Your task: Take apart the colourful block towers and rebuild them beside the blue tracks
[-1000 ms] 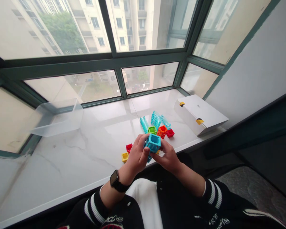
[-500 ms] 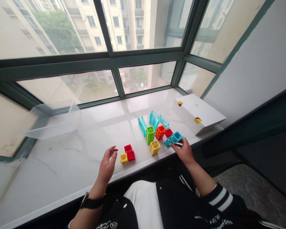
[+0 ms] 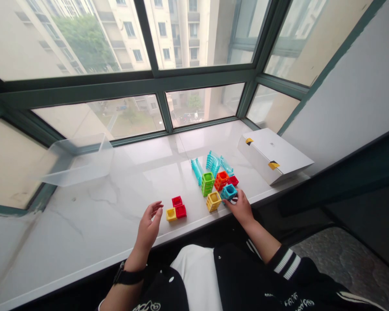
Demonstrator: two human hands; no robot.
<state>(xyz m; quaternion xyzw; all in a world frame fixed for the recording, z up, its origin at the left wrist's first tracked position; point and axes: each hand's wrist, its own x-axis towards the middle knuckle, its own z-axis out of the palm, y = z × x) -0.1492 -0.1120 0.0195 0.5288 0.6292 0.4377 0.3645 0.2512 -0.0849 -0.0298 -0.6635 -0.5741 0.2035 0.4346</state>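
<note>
My right hand (image 3: pixel 240 208) grips a blue block tower (image 3: pixel 228 192), which stands upright with its square opening on top. Just left of it is a yellow block tower (image 3: pixel 213 201). Behind these stand a green tower (image 3: pixel 208 184) and an orange tower (image 3: pixel 221 180), with a red block (image 3: pixel 233 180) beside the orange one. My left hand (image 3: pixel 151 219) hovers with fingers apart, holding nothing. Near its fingertips sit a low yellow block (image 3: pixel 171 214) and two red blocks, one in front (image 3: pixel 180 211) and one behind (image 3: pixel 176 201).
Clear turquoise track pieces (image 3: pixel 213 161) lie behind the towers. At the right stands a white box (image 3: pixel 275 151) with yellow-and-black tabs. A translucent plastic bin (image 3: pixel 81 162) is at the left, by the window. The white sill's front edge (image 3: pixel 194 226) runs close to my body.
My right hand has moved left and turned the blue tower from tilted to upright beside the yellow tower. My left hand has barely moved. The view has shifted slightly.
</note>
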